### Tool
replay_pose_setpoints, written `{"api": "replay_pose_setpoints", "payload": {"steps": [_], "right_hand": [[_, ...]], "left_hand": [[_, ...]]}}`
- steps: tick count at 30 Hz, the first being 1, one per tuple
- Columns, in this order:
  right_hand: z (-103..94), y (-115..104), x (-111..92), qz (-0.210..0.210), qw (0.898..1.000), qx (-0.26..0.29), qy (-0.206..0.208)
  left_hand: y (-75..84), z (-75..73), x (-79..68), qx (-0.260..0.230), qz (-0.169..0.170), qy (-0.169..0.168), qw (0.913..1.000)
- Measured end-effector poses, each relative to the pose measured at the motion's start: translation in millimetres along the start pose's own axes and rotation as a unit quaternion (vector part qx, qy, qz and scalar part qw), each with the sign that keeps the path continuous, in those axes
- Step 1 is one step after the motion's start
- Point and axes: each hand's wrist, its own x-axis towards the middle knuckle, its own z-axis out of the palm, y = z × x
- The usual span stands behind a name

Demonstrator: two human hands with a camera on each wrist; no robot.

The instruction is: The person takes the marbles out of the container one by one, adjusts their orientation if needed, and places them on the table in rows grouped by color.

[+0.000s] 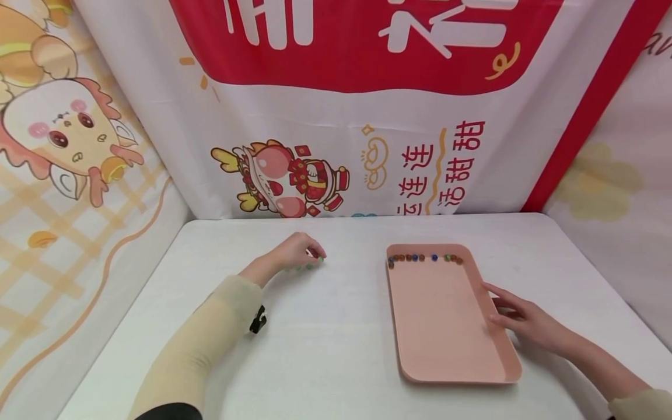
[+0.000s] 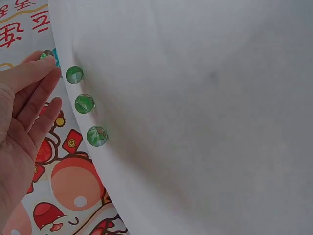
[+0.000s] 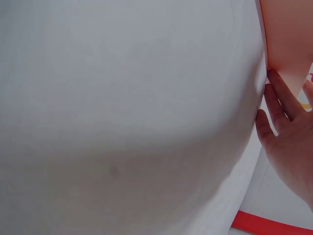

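Near the far side of the white table, my left hand (image 1: 296, 251) pinches a green glass marble (image 1: 321, 259) between thumb and forefinger. In the left wrist view that marble (image 2: 47, 54) shows partly behind the thumb tip. Three more green marbles (image 2: 84, 104) lie in a row on the table beside the left hand. My right hand (image 1: 535, 324) rests against the right wall of a pink rectangular tray (image 1: 446, 326), its fingers fairly straight. In the right wrist view, fingertips (image 3: 273, 76) touch the tray's outer side.
Inside the tray, brown, blue and green marbles (image 1: 415, 257) line the far wall, with gaps in the row. A printed cloth backdrop (image 1: 346, 111) rises behind the white table (image 1: 325, 344), and patterned side walls (image 1: 68, 192) flank it.
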Motion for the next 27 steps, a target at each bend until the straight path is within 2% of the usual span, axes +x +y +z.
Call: {"api": "replay_pose_setpoints", "payload": {"steps": [11, 27], "right_hand": [[-0.1, 1.2, -0.6, -0.004, 1.000, -0.003, 0.005], [0.4, 0.7, -1.8, -0.020, 1.000, -0.010, 0.014]], "left_hand": [[-3.7, 4.9, -1.4, 0.004, -0.013, -0.023, 0.9996], [-1.4, 9.9, -0.2, 0.016, -0.030, -0.018, 0.9993]]}}
